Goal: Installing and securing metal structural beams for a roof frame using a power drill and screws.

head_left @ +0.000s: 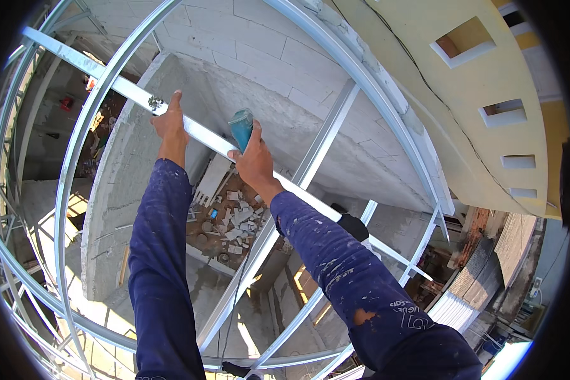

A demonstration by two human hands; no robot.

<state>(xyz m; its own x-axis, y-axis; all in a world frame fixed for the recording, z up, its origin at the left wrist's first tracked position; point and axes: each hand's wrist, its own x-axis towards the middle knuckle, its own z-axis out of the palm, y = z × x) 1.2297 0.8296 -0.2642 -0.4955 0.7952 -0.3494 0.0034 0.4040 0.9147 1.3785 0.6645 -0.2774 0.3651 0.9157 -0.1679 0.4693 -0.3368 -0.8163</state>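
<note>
A long silvery metal channel point(202, 135) runs slantwise under both hands. My left hand point(171, 126) is closed at its edge, thumb pointing up. Just past the fingers, a small clump of dark bits point(155, 102), perhaps screws, shows against the channel; whether the hand holds them is unclear. In my right hand point(256, 163) is a teal power tool point(241, 130) with a rounded, clear-looking end. Its working end is hidden, so its exact kind cannot be told. The right fingers wrap round the tool right beside the channel.
Curved metal ribs point(76, 145) and a crossing beam point(326, 136) frame an open drop. Rubble point(240, 218) lies far below between grey walls point(123, 183). A dark cord point(234, 310) hangs near the lower middle. At right stands a yellow wall point(481, 82) with square openings.
</note>
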